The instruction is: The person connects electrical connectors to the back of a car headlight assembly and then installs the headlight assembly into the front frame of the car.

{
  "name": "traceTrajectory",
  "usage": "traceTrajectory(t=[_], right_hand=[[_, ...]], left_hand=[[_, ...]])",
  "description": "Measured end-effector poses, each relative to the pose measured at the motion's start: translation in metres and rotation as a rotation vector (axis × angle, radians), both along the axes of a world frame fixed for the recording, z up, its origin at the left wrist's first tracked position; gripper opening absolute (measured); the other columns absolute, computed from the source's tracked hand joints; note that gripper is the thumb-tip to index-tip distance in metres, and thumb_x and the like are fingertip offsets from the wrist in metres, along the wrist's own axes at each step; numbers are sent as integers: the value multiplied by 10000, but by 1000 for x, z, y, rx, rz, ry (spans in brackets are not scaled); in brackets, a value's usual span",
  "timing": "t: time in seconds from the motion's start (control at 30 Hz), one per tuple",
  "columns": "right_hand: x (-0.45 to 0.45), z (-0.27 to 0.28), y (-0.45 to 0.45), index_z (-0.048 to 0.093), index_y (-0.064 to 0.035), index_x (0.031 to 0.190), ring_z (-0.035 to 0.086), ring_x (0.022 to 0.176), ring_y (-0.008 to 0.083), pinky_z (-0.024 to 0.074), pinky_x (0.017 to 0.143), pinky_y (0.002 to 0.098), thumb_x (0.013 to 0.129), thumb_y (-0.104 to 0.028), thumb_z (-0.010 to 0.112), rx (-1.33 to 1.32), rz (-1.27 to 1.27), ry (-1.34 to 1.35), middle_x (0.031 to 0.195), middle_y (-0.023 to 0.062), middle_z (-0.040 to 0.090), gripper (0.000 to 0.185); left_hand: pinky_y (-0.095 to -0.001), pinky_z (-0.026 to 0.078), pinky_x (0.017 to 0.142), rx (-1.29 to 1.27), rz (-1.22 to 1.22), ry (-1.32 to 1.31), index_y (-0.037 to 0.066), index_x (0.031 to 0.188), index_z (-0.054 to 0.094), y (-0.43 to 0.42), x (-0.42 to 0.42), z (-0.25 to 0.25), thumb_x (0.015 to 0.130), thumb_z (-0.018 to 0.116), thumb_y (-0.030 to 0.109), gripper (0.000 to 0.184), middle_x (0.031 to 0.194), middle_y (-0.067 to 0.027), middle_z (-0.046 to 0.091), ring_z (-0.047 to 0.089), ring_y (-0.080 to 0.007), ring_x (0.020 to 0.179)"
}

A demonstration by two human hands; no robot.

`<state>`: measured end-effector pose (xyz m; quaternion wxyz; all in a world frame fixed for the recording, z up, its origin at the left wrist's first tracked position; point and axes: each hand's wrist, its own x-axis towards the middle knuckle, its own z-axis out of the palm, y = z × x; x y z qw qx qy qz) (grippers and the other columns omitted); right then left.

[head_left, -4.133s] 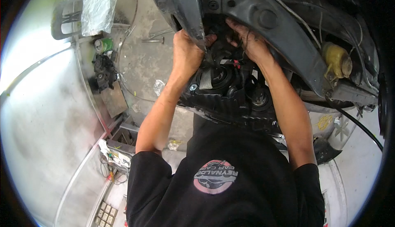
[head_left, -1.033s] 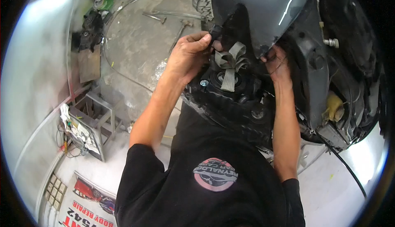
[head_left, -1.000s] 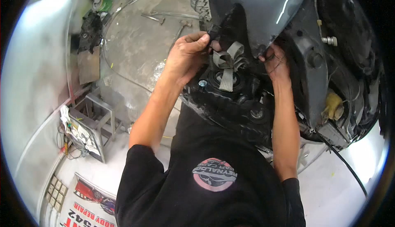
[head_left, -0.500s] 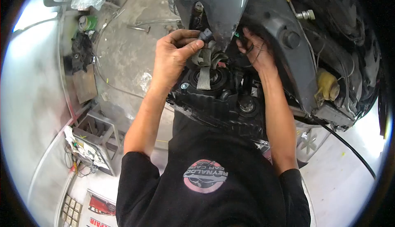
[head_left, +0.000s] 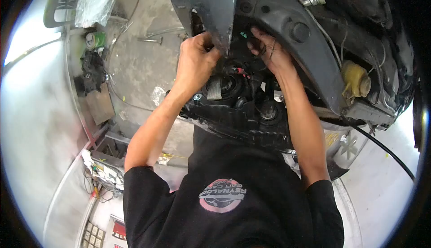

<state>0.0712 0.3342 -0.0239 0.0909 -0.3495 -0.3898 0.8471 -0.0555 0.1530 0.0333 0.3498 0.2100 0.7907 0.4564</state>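
Note:
My left hand (head_left: pixel 196 61) is closed beside the pointed lower tip of a dark grey body panel (head_left: pixel 210 5). Whatever its fingertips pinch is hidden. On the other side of that tip, my right hand (head_left: pixel 272 54) has its fingers apart and slightly bent, with a thin dark wire across the palm. A small green clip (head_left: pixel 244 35) shows near its fingertips. Below both hands, a black housing, seemingly a headlight's back (head_left: pixel 224 108), rests against my torso. A grey woven strap (head_left: pixel 215 89) lies over its round opening, and a red piece (head_left: pixel 242 72) shows above.
A dark plastic liner (head_left: pixel 298 32) curves along the right, with a yellowish part (head_left: pixel 356 78) and a black cable (head_left: pixel 381 147) beyond. On the left are a metal tool (head_left: pixel 151 40) on the floor, a green can (head_left: pixel 94 40) and plastic wrap (head_left: pixel 97 1).
The dark connector in my left fingertips has gone out of sight behind the panel tip. The panel and liner have shifted left in view. Less of the grey strap shows.

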Motion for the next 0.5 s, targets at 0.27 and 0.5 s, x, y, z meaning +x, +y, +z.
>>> traceTrajectory(t=[0.27, 0.5], right_hand=[[2, -9, -8, 676, -82, 1048, 617, 851, 145, 460, 593, 317, 895, -148, 751, 13, -60, 64, 1036, 40, 689, 183], [12, -41, -6, 696, -30, 1167, 620, 931, 200, 491, 681, 324, 943, -449, 678, 57, 23, 197, 1234, 94, 665, 476]], left_hand=[[-356, 516, 674, 62, 34, 63, -67, 911, 709, 14, 7, -6, 846, 748, 124, 206, 771, -199, 723, 703, -175, 717], [-364, 513, 663, 124, 51, 111, -61, 905, 706, 16, 8, -6, 857, 741, 127, 197, 752, -201, 714, 704, -182, 704]])
